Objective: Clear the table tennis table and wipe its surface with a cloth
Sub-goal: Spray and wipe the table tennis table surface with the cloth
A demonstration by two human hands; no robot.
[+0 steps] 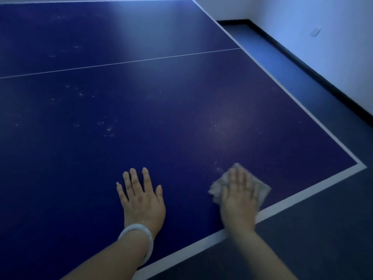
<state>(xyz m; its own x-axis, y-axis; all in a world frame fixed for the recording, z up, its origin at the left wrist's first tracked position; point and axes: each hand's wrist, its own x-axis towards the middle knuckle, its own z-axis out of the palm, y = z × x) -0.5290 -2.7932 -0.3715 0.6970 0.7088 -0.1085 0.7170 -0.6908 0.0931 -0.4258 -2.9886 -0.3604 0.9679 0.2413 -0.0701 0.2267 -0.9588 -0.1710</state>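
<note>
The blue table tennis table fills most of the view, with white edge lines and a thin white centre line. My right hand presses flat, fingers straight, on a grey cloth near the table's near right corner; the hand and cloth look blurred. My left hand rests flat on the bare table surface to the left of the cloth, fingers spread, with a pale bangle on the wrist. Faint whitish specks dot the surface left of centre and just beyond the cloth.
The table's near edge runs diagonally below my hands, and its right corner lies right of the cloth. Dark floor lies beyond that edge. A white wall with a dark skirting stands to the right.
</note>
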